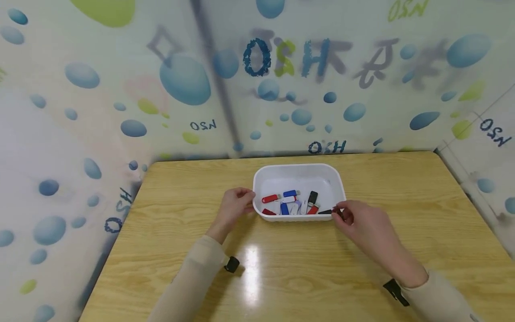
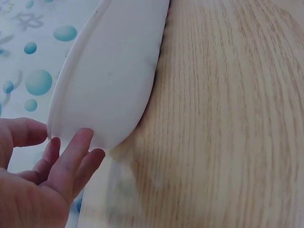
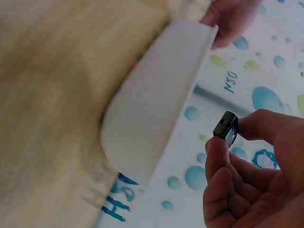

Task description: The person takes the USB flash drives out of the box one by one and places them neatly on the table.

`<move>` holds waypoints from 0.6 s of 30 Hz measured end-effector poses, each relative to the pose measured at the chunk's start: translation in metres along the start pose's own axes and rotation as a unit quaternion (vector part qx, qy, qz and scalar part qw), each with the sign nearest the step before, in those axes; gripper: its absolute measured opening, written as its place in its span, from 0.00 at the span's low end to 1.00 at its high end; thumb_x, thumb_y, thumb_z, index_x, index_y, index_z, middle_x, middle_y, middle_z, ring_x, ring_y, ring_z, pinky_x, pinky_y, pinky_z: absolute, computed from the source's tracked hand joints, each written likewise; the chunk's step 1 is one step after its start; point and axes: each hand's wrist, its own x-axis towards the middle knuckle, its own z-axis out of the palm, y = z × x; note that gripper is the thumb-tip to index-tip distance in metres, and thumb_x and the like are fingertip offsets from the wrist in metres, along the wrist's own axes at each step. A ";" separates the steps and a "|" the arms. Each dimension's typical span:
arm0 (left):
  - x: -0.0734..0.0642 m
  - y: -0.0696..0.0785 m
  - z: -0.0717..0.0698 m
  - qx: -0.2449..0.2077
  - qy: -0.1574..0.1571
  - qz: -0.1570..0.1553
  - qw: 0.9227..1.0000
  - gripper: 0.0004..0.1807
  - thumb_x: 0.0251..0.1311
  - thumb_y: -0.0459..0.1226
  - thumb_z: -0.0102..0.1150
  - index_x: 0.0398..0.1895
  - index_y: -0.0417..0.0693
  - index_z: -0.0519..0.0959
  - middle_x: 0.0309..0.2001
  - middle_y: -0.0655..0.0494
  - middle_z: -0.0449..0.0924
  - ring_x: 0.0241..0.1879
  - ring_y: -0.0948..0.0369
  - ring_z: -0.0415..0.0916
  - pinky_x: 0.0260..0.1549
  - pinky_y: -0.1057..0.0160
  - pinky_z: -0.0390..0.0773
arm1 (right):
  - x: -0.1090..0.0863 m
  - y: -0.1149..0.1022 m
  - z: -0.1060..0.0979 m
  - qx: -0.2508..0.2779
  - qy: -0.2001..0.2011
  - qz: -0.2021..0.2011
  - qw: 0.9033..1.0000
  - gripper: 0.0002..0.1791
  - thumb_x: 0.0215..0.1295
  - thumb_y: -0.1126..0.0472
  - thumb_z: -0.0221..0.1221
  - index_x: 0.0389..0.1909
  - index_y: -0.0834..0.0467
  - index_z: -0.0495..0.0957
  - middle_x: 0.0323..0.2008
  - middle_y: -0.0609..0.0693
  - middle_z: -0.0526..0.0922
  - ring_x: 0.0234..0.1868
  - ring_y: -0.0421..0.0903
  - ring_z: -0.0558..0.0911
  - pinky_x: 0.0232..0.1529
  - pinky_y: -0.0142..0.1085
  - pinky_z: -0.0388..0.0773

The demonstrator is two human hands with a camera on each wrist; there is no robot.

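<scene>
Head view, tray (image 1: 299, 173) as clock: your left hand (image 1: 234, 206) pinches its rim at 9 o'clock; your right hand (image 1: 366, 226) grips a dark USB stick (image 3: 226, 124) by 4. Other USB sticks (image 1: 270, 198) lie inside, mostly toward 6. Tray sits on the counter (image 1: 310, 264).

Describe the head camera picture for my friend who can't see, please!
A person's left hand holds the left end of a white tray of USB sticks; the right hand pinches a small dark item at its near right corner. Behind the wooden table is a bubble-patterned wall.
</scene>
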 end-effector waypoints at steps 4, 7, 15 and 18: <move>0.002 0.000 0.002 0.000 0.009 -0.001 1.000 0.16 0.74 0.34 0.57 0.56 0.28 0.77 0.52 0.38 0.78 0.50 0.47 0.81 0.52 0.48 0.86 | -0.006 0.003 0.011 -0.002 -0.016 -0.004 1.000 0.05 0.65 0.60 0.67 0.37 0.58 0.84 0.22 0.41 0.72 0.22 0.38 0.69 0.19 0.30 0.64; 0.003 0.000 0.002 0.004 0.017 -0.003 1.000 0.16 0.74 0.34 0.57 0.56 0.28 0.78 0.52 0.38 0.78 0.50 0.48 0.81 0.51 0.49 0.86 | -0.007 0.005 0.021 -0.008 -0.031 -0.009 0.999 0.04 0.65 0.60 0.67 0.35 0.56 0.83 0.21 0.40 0.72 0.22 0.37 0.68 0.20 0.30 0.66; 0.003 0.002 0.005 0.005 0.019 -0.006 1.000 0.16 0.73 0.35 0.58 0.56 0.30 0.78 0.51 0.40 0.78 0.49 0.50 0.80 0.49 0.53 0.88 | -0.013 0.013 0.048 -0.021 -0.062 0.015 0.998 0.05 0.64 0.61 0.67 0.32 0.57 0.82 0.22 0.43 0.74 0.22 0.38 0.70 0.21 0.33 0.71; 0.004 0.001 0.006 0.007 0.016 -0.001 1.000 0.16 0.74 0.35 0.58 0.56 0.30 0.78 0.51 0.40 0.79 0.49 0.50 0.80 0.47 0.54 0.88 | -0.016 0.018 0.056 -0.024 -0.047 0.014 0.999 0.05 0.62 0.62 0.68 0.32 0.58 0.82 0.23 0.44 0.76 0.22 0.38 0.71 0.22 0.34 0.74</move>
